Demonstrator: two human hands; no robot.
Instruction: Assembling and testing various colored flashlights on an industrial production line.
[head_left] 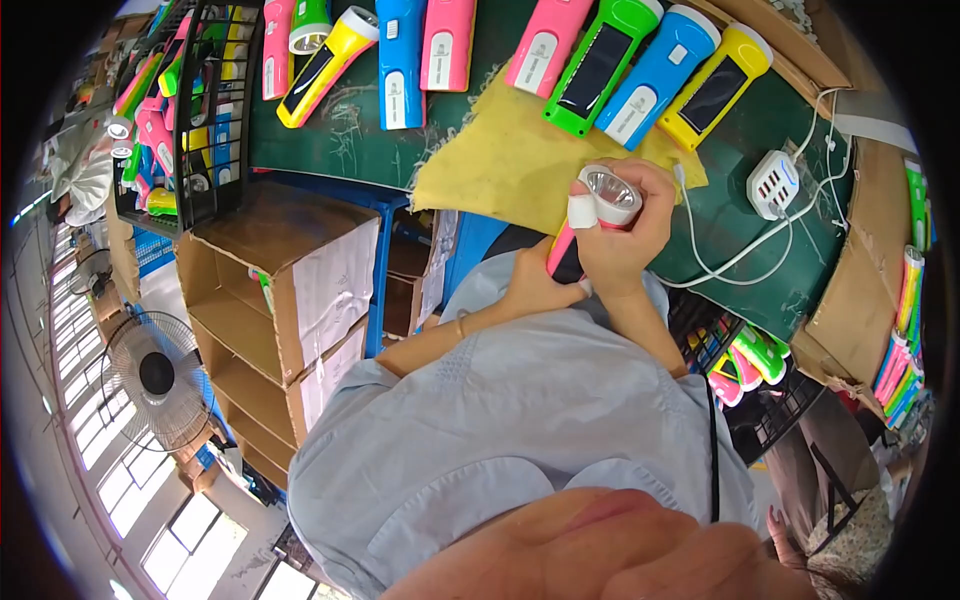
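A pink flashlight [561, 252] with a dark panel is held between my two hands, in front of my chest. My right hand [640, 238] wraps round its head, and the clear lens with its silver reflector faces up. A white wrap [582, 211] covers a digit of that hand, beside the lens. My left hand [535, 283] grips the lower end of the body; its fingers are partly hidden. Just beyond my hands lies a frayed yellow cloth [500, 165] on the green table top [330, 145].
Several pink, green, blue and yellow flashlights [403, 65] line the far side. A white charging hub [772, 185] with cables is at right. Black crates of flashlights stand left [212, 130] and lower right [775, 410]. Cardboard shelves [285, 260] and a fan [157, 374] are left.
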